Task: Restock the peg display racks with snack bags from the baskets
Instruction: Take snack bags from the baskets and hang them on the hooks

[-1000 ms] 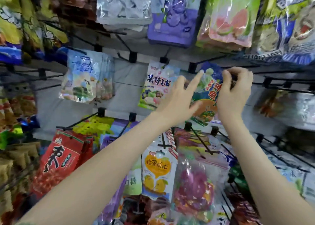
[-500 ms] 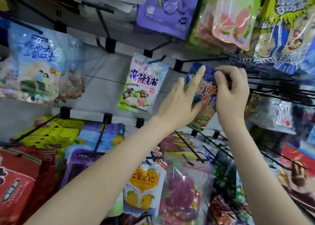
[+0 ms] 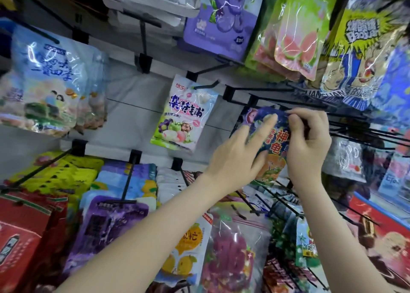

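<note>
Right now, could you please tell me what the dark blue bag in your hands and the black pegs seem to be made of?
The dark blue bag looks like thin glossy plastic film, judging by its sheen and creases where the right hand pinches its top. The black pegs are probably coated metal wire, thin, straight and matte; moulded plastic cannot be ruled out.

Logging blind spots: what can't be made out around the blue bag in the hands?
Head view: whether the blue bag is on a peg; fingers of the right hand cover its top edge.
Head view: the bag's left side; the left hand lies over it.
Head view: the baskets; outside the frame.
Head view: the red bag print; blurred, cut by the left edge.
</note>
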Available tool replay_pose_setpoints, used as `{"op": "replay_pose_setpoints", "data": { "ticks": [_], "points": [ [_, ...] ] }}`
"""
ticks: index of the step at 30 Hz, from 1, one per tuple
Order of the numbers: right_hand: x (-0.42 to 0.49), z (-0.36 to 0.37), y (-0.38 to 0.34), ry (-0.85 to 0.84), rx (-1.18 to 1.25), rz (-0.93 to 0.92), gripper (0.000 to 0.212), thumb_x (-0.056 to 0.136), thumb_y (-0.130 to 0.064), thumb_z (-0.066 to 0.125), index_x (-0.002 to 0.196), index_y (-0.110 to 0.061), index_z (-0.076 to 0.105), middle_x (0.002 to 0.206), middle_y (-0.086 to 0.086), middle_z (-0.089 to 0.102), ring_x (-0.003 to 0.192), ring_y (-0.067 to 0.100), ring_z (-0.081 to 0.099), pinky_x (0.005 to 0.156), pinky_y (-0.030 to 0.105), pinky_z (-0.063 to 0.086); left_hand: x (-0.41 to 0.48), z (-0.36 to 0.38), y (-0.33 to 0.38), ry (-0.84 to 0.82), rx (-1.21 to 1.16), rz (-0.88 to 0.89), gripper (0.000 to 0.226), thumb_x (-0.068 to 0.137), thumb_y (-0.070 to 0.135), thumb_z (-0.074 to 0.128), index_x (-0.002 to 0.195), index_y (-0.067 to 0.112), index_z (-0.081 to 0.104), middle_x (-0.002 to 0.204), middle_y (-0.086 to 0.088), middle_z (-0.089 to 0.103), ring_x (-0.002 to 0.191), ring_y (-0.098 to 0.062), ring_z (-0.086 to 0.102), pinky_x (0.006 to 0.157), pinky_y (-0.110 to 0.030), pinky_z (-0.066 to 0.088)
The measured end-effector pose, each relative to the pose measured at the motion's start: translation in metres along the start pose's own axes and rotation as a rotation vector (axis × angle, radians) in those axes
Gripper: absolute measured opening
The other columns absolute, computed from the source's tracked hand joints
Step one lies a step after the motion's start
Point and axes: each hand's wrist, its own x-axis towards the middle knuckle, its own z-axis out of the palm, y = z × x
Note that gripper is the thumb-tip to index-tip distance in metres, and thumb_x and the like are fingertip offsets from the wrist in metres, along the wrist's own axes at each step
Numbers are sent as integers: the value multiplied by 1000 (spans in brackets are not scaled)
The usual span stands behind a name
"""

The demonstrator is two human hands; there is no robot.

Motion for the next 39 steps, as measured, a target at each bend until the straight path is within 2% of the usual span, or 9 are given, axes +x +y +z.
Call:
{"op": "replay_pose_setpoints", "data": {
  "ticks": [2,5,10,13,16,21,28,35,39],
  "points": [
    [-7,-7,10,-17,-15,15,11,94,1,50,93,-2,61,87,6,51,86,-10,47,78,9,34,-4,4,1,-35,37,67,57,93,24,51,147,12,37,87,-9,49,67,-20,47,48,-25,36],
    [-15,-12,31,-46,-10,180,9,95,-5,51,93,-12,55,86,0,54,83,-8,48,77,10,36,-2,10,-1,-177,65,133,56,94,23,50,147,12,37,89,-9,52,71,-20,49,49,-27,40],
    [-6,-16,46,0,59,416,4,97,-14,52,98,-16,55,95,-1,55,85,-1,51,80,22,43,14,17,3,-327,43,-9,66,100,19,44,154,16,8,113,-9,49,94,-20,47,64,-23,28],
    [6,-11,44,-40,30,395,6,97,-13,52,95,-18,53,90,-8,50,81,-5,50,78,21,41,20,18,2,-339,4,-113,69,101,21,42,154,20,-2,119,-9,45,88,-17,41,59,-23,27],
    [9,-8,45,-72,33,392,4,98,-13,51,97,-17,52,93,-1,51,82,1,49,77,20,40,20,18,-1,-322,22,-166,70,101,25,41,153,25,-6,117,-7,46,81,-13,35,54,-25,27],
    [1,-16,47,-59,-78,340,13,98,-7,49,96,-7,61,94,6,50,79,-12,45,72,5,33,20,26,-2,-306,47,-144,69,101,28,41,154,24,-2,114,-8,50,93,-21,48,61,-29,39],
    [8,-31,42,32,-102,218,11,97,-10,49,91,-9,57,88,3,48,80,-12,45,73,6,33,24,33,13,-171,22,-102,65,101,39,40,152,32,1,88,-5,51,75,-21,50,53,-29,39],
    [21,-22,45,-74,-71,373,13,99,-15,47,88,-13,54,83,-10,45,74,-5,44,67,6,32,32,34,11,-223,23,-174,70,100,39,41,151,37,-7,87,-2,48,68,-19,47,48,-28,31],
    [25,-20,51,-117,-82,437,14,98,-18,49,92,-12,60,89,1,55,78,6,50,70,20,38,34,39,5,-272,52,-148,73,100,38,43,152,33,-7,90,-5,57,70,-22,54,52,-31,42]
  ]
}}
